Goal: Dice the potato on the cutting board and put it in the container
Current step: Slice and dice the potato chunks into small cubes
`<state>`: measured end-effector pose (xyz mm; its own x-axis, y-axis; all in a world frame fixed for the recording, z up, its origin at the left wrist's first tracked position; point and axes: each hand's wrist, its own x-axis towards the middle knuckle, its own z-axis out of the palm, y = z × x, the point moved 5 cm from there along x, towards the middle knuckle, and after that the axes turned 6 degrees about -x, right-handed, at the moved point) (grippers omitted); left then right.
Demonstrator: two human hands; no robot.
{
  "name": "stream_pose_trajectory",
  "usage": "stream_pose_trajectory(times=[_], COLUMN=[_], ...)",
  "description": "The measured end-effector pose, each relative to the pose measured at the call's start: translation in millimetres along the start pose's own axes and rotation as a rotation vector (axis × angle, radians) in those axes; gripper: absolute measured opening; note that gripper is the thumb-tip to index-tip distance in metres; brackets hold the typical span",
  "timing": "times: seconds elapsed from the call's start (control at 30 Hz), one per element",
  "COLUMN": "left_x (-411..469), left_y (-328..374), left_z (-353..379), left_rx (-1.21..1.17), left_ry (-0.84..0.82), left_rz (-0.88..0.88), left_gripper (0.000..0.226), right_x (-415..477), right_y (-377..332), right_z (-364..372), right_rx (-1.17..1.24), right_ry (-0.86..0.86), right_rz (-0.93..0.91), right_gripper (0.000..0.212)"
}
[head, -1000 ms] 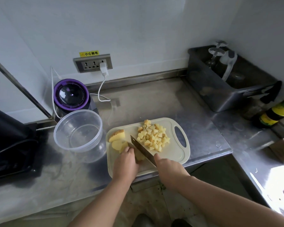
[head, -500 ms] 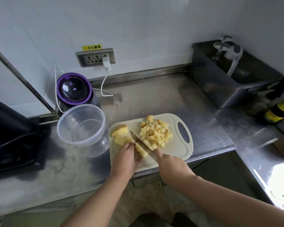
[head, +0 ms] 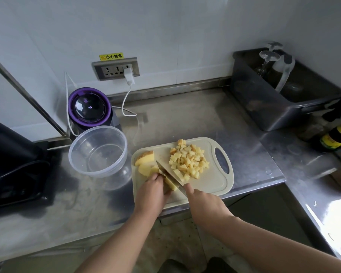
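While the right hand (head: 203, 203) grips the knife (head: 169, 175) (handle hidden in the fist), blade slanting across the near-left part of the cutting board (head: 215, 182), the left hand (head: 152, 192) curls over a potato piece (head: 170, 185), pinning it beside the blade. Diced cubes (head: 187, 161) heaped mid-board; bigger chunks (head: 145, 157) at its left edge. Clear container (head: 100, 175) on the counter (head: 185, 119), just left of the board.

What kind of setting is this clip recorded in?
Probably a small kitchen prep area: a stainless steel counter, a cutting board with diced potato, and a dark bottle beside a metal tub.
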<state>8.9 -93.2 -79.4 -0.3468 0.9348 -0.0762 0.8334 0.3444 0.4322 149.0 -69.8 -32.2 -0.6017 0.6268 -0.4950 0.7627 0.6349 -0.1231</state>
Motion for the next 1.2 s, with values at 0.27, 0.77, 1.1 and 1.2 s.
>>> stream_pose_trajectory(times=[0.27, 0.77, 1.1, 1.2], left_x=[4, 9, 14, 9], left_y=[-1, 7, 17, 4], left_z=[2, 8, 8, -6], left_rx=[0.015, 0.020, -0.234, -0.296], left_ry=[-0.019, -0.028, 0.023, 0.059], left_rz=[-0.006, -0.002, -0.048, -0.053], left_gripper=[0.033, 0.050, 0.045, 0.032], right_x=[8, 11, 1, 1], right_y=[-2, 29, 59, 55], right_z=[7, -4, -30, -24], right_rx=[0.025, 0.042, 0.042, 0.003], right_ry=[-0.084, -0.036, 0.024, -0.011], right_rz=[0.015, 0.031, 0.062, 0.024], right_gripper=[0.062, 0.047, 0.046, 0.043])
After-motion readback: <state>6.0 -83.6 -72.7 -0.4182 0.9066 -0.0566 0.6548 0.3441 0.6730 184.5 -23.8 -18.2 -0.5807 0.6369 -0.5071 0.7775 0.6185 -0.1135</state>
